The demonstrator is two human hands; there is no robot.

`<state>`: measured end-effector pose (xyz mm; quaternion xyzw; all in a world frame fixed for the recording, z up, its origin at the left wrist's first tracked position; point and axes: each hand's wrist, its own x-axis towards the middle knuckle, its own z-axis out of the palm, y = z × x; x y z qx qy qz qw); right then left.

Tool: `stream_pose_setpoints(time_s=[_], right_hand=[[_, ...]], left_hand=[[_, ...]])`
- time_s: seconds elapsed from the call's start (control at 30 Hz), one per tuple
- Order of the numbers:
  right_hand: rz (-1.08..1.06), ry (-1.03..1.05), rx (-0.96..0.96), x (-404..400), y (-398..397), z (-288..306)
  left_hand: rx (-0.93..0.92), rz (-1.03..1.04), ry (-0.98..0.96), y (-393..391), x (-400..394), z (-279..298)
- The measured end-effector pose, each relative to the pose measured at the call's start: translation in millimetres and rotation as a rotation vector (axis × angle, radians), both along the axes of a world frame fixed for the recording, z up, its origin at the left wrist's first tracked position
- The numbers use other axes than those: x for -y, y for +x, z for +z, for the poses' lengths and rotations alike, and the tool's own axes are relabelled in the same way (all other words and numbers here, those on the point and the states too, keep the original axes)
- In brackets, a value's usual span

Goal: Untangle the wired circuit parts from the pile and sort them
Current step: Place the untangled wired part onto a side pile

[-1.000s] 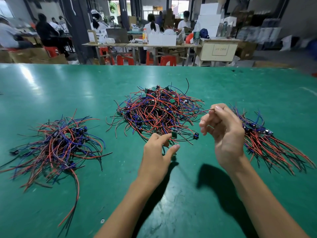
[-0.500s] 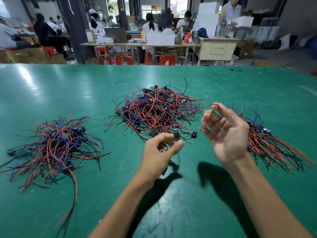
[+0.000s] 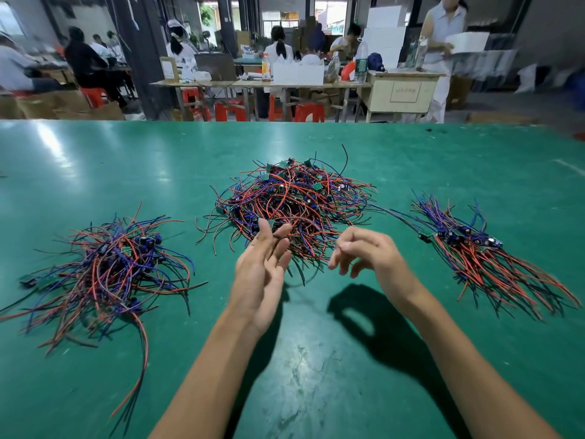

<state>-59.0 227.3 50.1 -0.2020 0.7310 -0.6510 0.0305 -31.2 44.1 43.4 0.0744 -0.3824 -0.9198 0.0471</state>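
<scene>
A tangled pile of wired circuit parts (image 3: 294,201), red, blue and black leads with small green boards, lies at the table's middle. A sorted bundle (image 3: 484,258) lies to the right with its leads fanned out toward me, and another heap (image 3: 107,267) lies to the left. One single part (image 3: 425,236) rests at the right bundle's left edge, its dark lead trailing back to the middle pile. My left hand (image 3: 262,270) is at the pile's near edge, fingers straight and spread, fingertips among the wires. My right hand (image 3: 367,251) hovers beside it, loosely curled, holding nothing.
The green table mat (image 3: 300,359) stretches wide around the three heaps. Beyond its far edge stand wooden work tables (image 3: 253,85), red stools and several seated people. A person carrying a white box (image 3: 465,42) stands at the back right.
My left hand has let go of the small green board it pinched and now has straight fingers. My right hand has released the red lead and dropped lower, toward the left hand.
</scene>
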Motion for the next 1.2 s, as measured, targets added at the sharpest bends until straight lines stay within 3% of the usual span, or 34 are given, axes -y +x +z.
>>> stream_pose_setpoints(time_s=[0.13,0.23,0.3,0.47,0.77,0.93,1.1,1.2], right_hand=[[0.045,0.354,-0.118,1,0,-13],[0.045,0.431,-0.159,-1,-1,-18],[-0.007,0.369,-0.176,-2,-2,-17],[-0.209,-0.059,-0.099,-9,-5,-7],[-0.313,-0.087,-0.034,-20,-16,-20],[-0.347,-0.014,-0.045,-23,-21,-33],[-0.374,0.197,-0.094,-27,-24,-42],[-0.368,0.309,-0.139,-24,-24,-45]], left_hand=[[0.060,0.064,-0.113,-3,7,-2],[0.064,0.084,-0.071,-5,9,-4],[0.045,0.062,0.033,-5,11,-2],[0.008,-0.110,0.277,-4,20,4],[0.059,-0.102,0.324,-3,19,6],[0.022,0.149,-0.141,-6,18,5],[-0.159,0.510,-1.052,-5,61,35],[-0.240,0.650,-1.482,-9,107,60]])
